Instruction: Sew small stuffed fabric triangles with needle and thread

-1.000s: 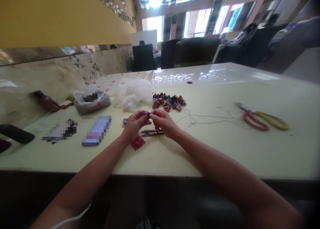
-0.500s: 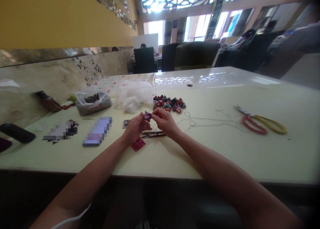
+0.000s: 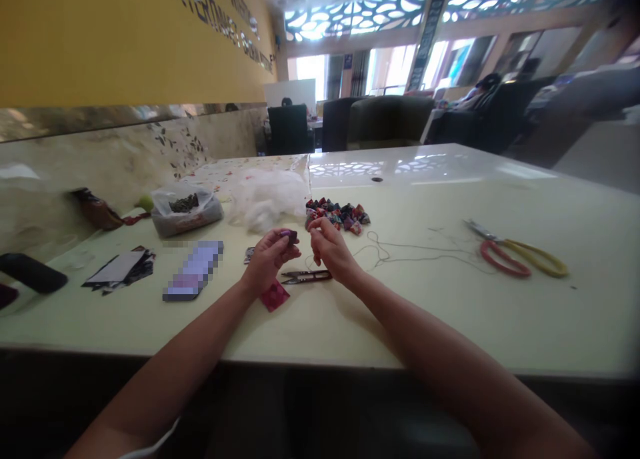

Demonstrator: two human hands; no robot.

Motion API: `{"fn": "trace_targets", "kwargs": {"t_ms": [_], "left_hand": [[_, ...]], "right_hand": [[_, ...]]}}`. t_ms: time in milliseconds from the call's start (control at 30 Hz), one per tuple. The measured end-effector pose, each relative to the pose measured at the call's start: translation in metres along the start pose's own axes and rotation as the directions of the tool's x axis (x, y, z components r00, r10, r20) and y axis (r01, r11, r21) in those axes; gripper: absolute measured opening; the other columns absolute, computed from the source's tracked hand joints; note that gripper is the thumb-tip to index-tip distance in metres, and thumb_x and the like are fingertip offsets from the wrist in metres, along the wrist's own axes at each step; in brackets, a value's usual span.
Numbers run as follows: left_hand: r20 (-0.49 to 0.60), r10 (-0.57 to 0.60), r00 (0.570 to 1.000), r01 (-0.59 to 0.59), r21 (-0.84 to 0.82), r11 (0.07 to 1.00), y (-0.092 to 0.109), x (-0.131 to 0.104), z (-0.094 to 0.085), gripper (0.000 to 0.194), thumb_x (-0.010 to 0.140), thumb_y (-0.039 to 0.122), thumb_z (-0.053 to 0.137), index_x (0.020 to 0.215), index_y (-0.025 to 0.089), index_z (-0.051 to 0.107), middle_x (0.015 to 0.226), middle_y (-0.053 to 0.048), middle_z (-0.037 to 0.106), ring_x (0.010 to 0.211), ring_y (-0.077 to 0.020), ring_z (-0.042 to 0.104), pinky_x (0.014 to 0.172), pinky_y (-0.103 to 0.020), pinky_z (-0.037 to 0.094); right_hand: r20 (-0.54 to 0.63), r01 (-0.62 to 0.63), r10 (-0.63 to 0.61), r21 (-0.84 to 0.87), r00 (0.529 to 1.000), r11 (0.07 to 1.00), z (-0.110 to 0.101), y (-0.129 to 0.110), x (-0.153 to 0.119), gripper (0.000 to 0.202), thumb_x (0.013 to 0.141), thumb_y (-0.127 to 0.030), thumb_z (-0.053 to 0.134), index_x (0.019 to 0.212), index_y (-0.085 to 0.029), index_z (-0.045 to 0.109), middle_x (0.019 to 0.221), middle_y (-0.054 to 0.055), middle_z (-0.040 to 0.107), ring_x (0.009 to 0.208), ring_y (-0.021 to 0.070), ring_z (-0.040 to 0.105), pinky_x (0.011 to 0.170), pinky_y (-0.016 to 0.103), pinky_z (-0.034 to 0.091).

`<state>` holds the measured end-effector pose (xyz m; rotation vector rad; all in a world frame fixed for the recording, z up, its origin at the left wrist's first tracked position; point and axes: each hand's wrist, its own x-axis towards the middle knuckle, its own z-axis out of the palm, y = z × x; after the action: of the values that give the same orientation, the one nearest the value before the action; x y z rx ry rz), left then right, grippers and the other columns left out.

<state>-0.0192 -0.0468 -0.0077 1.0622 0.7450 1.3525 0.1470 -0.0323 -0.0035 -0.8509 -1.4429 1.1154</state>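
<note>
My left hand (image 3: 270, 259) pinches a small purple fabric pouch (image 3: 290, 236) between thumb and fingers. To its right, my right hand (image 3: 330, 245) is apart from the pouch, its thumb and forefinger closed in a pinch. Whatever those fingertips hold is too small to make out. Thread snips (image 3: 305, 277) lie on the table beneath the hands. By my left wrist rests a pink-red patterned fabric square (image 3: 275, 296), partly covered. A long thread (image 3: 415, 249) trails across the tabletop to the right.
Behind my hands sits a pile of small stuffed fabric pouches (image 3: 340, 215). White stuffing (image 3: 265, 199) and a plastic bag of dried material (image 3: 185, 212) stand further left. A phone (image 3: 195, 272) and fabric pieces (image 3: 120, 269) lie left; red-and-yellow-handled scissors (image 3: 515, 249) lie right.
My right hand has drawn away from the purple pouch, leaving a gap between the hands. The pouch has turned in my left fingers. The whole view has shifted slightly.
</note>
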Motion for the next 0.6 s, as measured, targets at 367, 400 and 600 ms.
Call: {"fn": "trace_targets", "kwargs": {"t_ms": [367, 400, 600], "left_hand": [[0.034, -0.026, 0.999, 0.027, -0.044, 0.999, -0.003, 0.001, -0.002, 0.034, 0.074, 0.033, 0.082, 0.100, 0.017, 0.066, 0.089, -0.001, 0.068, 0.070, -0.0092, 0.067, 0.074, -0.025, 0.058], [0.030, -0.027, 0.999, 0.029, -0.055, 0.998, -0.004, 0.002, -0.003, 0.035, 0.074, 0.034, 0.082, 0.100, 0.017, 0.066, 0.088, -0.001, 0.069, 0.070, -0.0093, 0.067, 0.073, -0.025, 0.058], [0.038, -0.044, 0.998, 0.047, -0.092, 0.995, -0.004, 0.003, -0.004, 0.036, 0.074, 0.032, 0.083, 0.103, 0.017, 0.068, 0.089, -0.001, 0.070, 0.071, -0.0086, 0.067, 0.075, -0.023, 0.059]], "right_hand": [[0.101, 0.205, -0.184, -0.283, 0.978, 0.937, 0.002, -0.011, -0.007, 0.017, 0.090, -0.033, 0.053, 0.083, -0.020, 0.060, 0.060, -0.004, 0.050, 0.056, 0.0114, 0.043, 0.059, 0.024, 0.035], [0.092, 0.223, -0.204, -0.297, 0.975, 0.928, 0.002, -0.012, -0.007, 0.017, 0.091, -0.033, 0.052, 0.084, -0.020, 0.061, 0.061, -0.004, 0.049, 0.056, 0.0114, 0.043, 0.060, 0.024, 0.035], [0.123, 0.294, -0.267, -0.425, 0.956, 0.856, 0.002, -0.015, -0.010, 0.015, 0.093, -0.029, 0.048, 0.084, -0.020, 0.055, 0.064, -0.002, 0.050, 0.057, 0.0123, 0.043, 0.059, 0.024, 0.030]]}}
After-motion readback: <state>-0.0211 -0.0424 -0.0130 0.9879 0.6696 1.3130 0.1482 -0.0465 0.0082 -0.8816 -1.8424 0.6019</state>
